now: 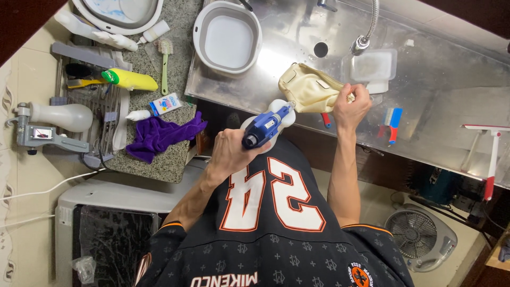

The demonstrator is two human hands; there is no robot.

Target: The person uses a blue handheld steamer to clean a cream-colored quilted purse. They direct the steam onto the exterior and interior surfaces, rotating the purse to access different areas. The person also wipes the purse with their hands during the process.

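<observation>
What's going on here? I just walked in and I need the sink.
A person stands at a steel counter. Their left hand has a closed grip on a blue tool, whose white head is against a cream bag. The right hand grips the bag's other end, holding it just over the counter. A grey basin and a faucet are beyond the bag, and a purple cloth lies to the left.
</observation>
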